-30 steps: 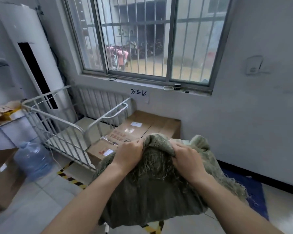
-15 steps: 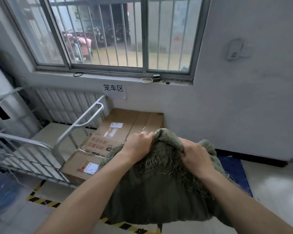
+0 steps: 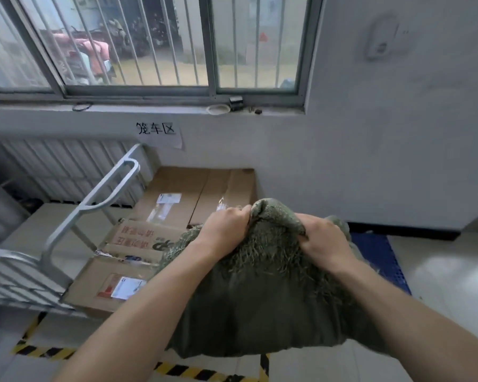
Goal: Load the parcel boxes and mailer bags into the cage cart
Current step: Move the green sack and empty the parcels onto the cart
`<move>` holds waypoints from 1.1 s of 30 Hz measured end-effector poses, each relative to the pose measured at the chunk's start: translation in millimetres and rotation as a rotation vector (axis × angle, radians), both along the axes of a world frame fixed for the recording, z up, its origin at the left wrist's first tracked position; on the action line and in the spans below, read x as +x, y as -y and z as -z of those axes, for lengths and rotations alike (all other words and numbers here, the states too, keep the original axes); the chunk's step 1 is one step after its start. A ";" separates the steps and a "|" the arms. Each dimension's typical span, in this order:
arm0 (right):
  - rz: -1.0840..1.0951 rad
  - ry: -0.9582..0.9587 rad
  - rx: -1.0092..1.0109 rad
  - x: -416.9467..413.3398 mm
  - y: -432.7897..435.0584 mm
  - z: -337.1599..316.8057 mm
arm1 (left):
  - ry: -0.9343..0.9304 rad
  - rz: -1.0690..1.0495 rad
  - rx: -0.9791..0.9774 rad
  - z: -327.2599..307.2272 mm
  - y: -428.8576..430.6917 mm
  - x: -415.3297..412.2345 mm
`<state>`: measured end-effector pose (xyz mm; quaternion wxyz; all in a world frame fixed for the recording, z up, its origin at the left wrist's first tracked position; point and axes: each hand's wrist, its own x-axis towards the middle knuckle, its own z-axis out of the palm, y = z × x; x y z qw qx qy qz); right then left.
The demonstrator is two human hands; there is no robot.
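left hand (image 3: 224, 229) + right hand (image 3: 324, 238): both grip bunched top of green woven sack (image 3: 260, 304) | sack: in front of brown cardboard boxes (image 3: 188, 199) | boxes: right of grey metal cage cart (image 3: 66, 224)

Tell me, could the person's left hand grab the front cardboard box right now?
Probably not as things stand: the left hand grips the green sack along with the right hand, and the sack hangs across part of the front box.

Left hand (image 3: 226, 230), right hand (image 3: 324, 239) clenched; arms extended.
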<state>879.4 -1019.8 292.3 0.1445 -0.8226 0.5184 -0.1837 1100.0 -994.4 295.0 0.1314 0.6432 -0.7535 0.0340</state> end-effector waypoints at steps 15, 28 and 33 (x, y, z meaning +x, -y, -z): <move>-0.094 -0.139 -0.108 -6.5 65.8 352.5 | 0.049 0.068 -0.191 352.3 64.2 0.5; -0.145 -0.202 -0.003 -3.5 88.1 579.6 | 0.059 0.094 -0.145 595.3 93.6 8.2; -0.152 -0.210 -0.005 -2.3 93.9 646.2 | 0.068 0.082 -0.134 653.4 95.7 10.1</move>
